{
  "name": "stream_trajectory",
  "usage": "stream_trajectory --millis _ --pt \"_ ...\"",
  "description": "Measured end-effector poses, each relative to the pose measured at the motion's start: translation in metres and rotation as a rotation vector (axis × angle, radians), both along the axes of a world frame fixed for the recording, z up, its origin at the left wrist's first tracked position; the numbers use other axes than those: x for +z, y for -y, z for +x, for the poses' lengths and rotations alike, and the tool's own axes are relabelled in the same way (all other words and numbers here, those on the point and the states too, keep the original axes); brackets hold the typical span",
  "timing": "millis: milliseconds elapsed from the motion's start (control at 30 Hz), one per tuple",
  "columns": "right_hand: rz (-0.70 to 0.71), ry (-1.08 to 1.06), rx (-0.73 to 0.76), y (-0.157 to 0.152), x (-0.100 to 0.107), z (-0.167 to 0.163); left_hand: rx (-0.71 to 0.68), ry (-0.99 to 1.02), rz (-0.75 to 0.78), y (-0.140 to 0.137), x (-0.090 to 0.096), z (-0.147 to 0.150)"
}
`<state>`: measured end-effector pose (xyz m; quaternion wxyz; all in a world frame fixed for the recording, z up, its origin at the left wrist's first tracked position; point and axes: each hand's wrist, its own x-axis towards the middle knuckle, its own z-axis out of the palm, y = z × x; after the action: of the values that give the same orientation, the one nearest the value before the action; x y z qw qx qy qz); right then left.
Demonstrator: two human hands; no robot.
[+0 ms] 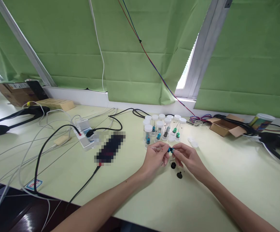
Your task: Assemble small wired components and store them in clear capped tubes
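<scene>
Currently I have the left hand and right hand pinched nearly closed, fingertips on a small blue-and-black part between them, just on the near side of the clear tubes. I take this as fitting or loosening its pieces, so the next move seems to call for a steady left pinch and a fine right twist.

I see a tiny blue and black piece held above the worktop, pinched between the left hand and the right hand. Fingers hide some of it. A thin stick pokes out leftward from the left hand, lying nearly flat.
</scene>
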<state>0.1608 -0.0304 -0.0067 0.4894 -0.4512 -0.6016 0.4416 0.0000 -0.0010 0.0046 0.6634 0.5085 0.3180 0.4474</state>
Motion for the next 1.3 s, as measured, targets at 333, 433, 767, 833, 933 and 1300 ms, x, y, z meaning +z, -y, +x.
stream_trajectory --millis 333,433,767,833,933,1300 --pt "-0.027 0.07 -0.01 -0.002 -0.004 -0.001 -0.048 -0.027 0.013 0.003 0.003 -0.001" --pt "-0.017 0.064 -0.002 -0.002 -0.006 0.0 -0.038 -0.018 0.02 0.002 0.001 0.0" --pt "-0.009 0.039 0.023 0.001 0.0 0.001 -0.013 0.008 0.014 0.0 -0.001 -0.001" --pt "0.002 0.059 0.031 0.001 0.0 0.001 -0.025 0.0 0.018 0.0 0.0 -0.001" --pt "0.008 0.077 0.025 0.0 0.0 0.0 -0.04 -0.017 0.016 0.002 0.002 -0.001" --pt "0.003 0.058 0.006 -0.003 -0.005 -0.001 -0.013 0.007 0.013 0.002 0.002 0.0"
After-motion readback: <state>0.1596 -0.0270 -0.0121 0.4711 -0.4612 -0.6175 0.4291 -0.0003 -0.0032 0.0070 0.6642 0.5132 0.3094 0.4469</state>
